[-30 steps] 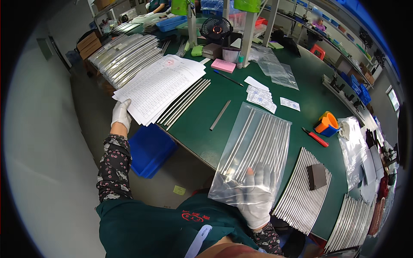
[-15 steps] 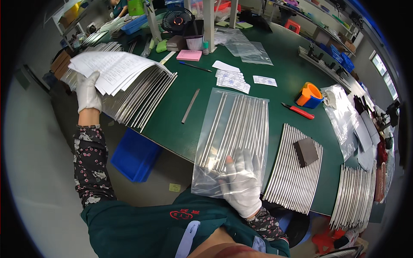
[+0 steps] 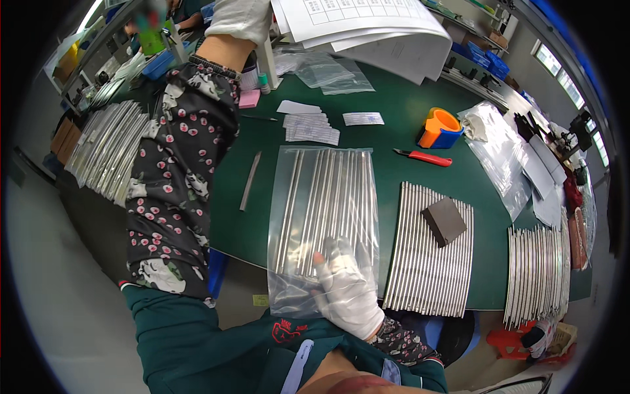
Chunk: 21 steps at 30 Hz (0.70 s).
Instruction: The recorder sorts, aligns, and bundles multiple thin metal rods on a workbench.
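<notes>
My left hand, in a white glove, is raised high at the top edge, its fingers cut off by the picture's rim. It grips a sheaf of printed paper sheets, which hang out to the right. My right hand, also gloved with a bare thumb tip, lies with fingers stretched out at the near end of a clear plastic bag. Inside the bag is a row of thin metal rods. Whether the fingers are over or under the film I cannot tell.
Right of the bag, a dark block rests on more rods. Another rod bundle sits farther right. Beyond are a red-handled knife, an orange-and-blue tape dispenser and paper labels. A flat strip lies left of the bag.
My left hand has lifted the paper sheets off the bagged rods at the left and swung them up and to the right. My right hand stays on the bag. The view has shifted.
</notes>
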Each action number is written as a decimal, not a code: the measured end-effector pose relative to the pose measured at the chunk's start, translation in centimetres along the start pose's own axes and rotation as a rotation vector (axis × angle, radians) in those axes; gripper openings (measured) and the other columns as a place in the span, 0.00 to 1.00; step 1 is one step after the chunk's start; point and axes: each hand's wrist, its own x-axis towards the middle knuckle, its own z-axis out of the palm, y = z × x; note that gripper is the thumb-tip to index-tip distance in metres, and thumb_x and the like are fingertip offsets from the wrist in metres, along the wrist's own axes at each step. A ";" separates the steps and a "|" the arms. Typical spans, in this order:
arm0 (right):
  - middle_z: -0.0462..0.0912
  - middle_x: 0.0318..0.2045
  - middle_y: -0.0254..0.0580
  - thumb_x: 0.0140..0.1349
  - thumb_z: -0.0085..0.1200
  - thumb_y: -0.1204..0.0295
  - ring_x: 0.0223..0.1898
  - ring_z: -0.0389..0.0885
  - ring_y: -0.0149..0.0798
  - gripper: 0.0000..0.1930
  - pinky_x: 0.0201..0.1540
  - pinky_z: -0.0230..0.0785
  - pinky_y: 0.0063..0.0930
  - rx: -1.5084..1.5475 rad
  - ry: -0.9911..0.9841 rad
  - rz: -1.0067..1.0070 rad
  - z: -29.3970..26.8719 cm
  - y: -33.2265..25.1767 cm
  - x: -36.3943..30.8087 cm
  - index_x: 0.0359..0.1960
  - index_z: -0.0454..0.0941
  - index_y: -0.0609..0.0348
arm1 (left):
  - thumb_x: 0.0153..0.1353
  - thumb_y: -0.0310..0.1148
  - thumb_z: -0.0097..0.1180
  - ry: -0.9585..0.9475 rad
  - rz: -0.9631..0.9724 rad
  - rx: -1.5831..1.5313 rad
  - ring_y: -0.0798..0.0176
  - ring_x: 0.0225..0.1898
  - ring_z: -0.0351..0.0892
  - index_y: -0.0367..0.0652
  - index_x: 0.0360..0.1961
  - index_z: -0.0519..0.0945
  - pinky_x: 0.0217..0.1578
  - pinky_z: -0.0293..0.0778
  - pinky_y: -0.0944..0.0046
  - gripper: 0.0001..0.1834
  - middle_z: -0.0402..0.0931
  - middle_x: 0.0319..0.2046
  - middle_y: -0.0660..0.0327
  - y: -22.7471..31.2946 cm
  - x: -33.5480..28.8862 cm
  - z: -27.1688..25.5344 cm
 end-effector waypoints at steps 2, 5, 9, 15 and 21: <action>0.65 0.61 0.59 0.49 0.61 0.63 0.66 0.60 0.57 0.35 0.67 0.44 0.59 -0.010 -0.025 0.024 -0.2 0.4 0.0 0.60 0.66 0.64 | 0.58 0.20 0.57 0.036 0.040 0.030 0.61 0.45 0.78 0.38 0.54 0.70 0.46 0.76 0.63 0.22 0.77 0.45 0.56 -3.1 -0.1 1.5; 0.66 0.61 0.58 0.51 0.60 0.62 0.66 0.60 0.56 0.35 0.68 0.42 0.58 -0.040 -0.079 0.057 -0.4 0.9 0.4 0.61 0.66 0.63 | 0.56 0.21 0.61 0.094 0.102 0.081 0.58 0.50 0.78 0.35 0.58 0.67 0.50 0.75 0.62 0.28 0.76 0.50 0.53 -8.3 2.5 2.2; 0.67 0.61 0.56 0.53 0.58 0.61 0.66 0.62 0.54 0.33 0.68 0.44 0.58 -0.120 -0.009 0.039 0.7 1.6 0.0 0.61 0.66 0.60 | 0.51 0.13 0.59 0.322 -0.295 0.125 0.54 0.51 0.77 0.36 0.60 0.66 0.53 0.74 0.59 0.33 0.74 0.54 0.50 -22.4 -0.2 1.6; 0.72 0.58 0.48 0.59 0.48 0.65 0.64 0.67 0.47 0.24 0.66 0.51 0.55 -0.102 0.075 -0.100 1.4 -0.5 -0.1 0.58 0.68 0.53 | 0.60 0.21 0.54 0.434 -0.701 0.454 0.46 0.51 0.78 0.35 0.60 0.66 0.38 0.85 0.51 0.26 0.69 0.57 0.47 -30.2 6.3 -13.6; 0.71 0.59 0.50 0.57 0.49 0.65 0.64 0.66 0.46 0.22 0.65 0.52 0.57 -0.127 0.060 0.101 2.5 2.1 0.0 0.55 0.71 0.56 | 0.67 0.28 0.46 0.322 -1.039 -0.320 0.42 0.65 0.62 0.32 0.63 0.60 0.64 0.59 0.34 0.25 0.63 0.62 0.43 -25.2 -0.3 0.2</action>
